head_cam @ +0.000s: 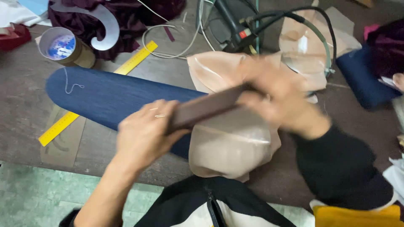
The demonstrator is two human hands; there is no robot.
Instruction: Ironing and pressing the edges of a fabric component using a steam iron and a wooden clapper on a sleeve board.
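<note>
Brown flat strip (206, 108) spans between hands: left hand (145, 134) grips lower end, right hand (277, 98) grips upper end.

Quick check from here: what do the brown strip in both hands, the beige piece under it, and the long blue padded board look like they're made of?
Brown strip: flat and stiff-looking, matte, perhaps leather or card; motion blur leaves it open. It sits between the left hand and right hand.
Beige piece: thin fabric with a satin sheen, folded and creased.
Blue padded board: covered in matte, denim-like woven cloth with a loose white thread on it.
</note>
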